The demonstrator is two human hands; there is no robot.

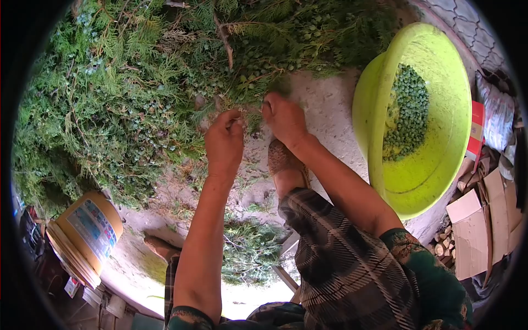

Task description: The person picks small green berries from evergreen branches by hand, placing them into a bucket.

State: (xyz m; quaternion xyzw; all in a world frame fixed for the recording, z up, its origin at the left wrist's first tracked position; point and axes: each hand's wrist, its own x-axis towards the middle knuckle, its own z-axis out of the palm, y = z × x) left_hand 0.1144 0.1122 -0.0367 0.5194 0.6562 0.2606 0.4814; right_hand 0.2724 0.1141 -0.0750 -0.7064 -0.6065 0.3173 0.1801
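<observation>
My left hand (225,142) is closed in a pinch, with a thin twig (250,110) showing at its fingertips. Close beside it, my right hand (286,120) is also pinched shut. What its fingertips hold is too small and blurred to make out. Both hands are at the edge of a large heap of cut evergreen branches (121,104), green and scaly-leaved with small bluish berries or cones. To the right stands a tilted lime-green basin (379,137). Many small green berries or cones (410,104) lie inside it.
A yellow bucket (113,220) with a printed label is at lower left. Stripped sprigs (250,247) lie on the floor between my feet. Cardboard (470,236), wood pieces (444,245) and a red box (476,126) are at the right, beyond the basin.
</observation>
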